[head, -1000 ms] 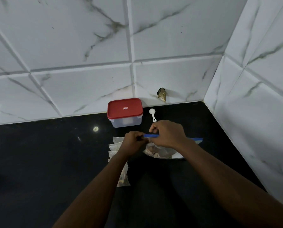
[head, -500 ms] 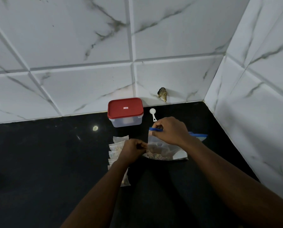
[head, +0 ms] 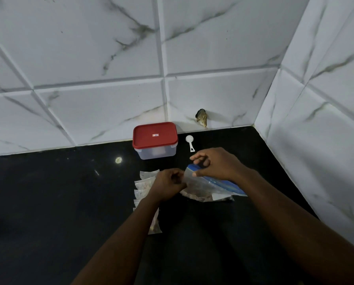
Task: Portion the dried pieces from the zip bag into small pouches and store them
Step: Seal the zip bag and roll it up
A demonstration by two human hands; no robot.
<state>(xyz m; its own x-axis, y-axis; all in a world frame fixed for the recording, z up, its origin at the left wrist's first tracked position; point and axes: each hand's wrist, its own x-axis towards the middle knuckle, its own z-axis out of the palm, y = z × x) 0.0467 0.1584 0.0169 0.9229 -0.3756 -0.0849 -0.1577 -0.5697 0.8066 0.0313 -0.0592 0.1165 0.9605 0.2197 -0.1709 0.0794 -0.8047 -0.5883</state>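
Your left hand (head: 168, 186) and right hand (head: 215, 163) each pinch the zip bag (head: 205, 188) mouth | bag at 3 o'clock of several filled pouches (head: 143, 182) | pieces (head: 194, 195) left inside | lidded container (head: 155, 140) at 12 o'clock, storing judged not yet done.

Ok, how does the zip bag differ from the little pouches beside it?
The zip bag has a blue zip strip; the pouches show none. The zip bag is larger and held by the left hand and right hand; the pouches lie overlapping on the counter. Both are clear plastic with brownish pieces.
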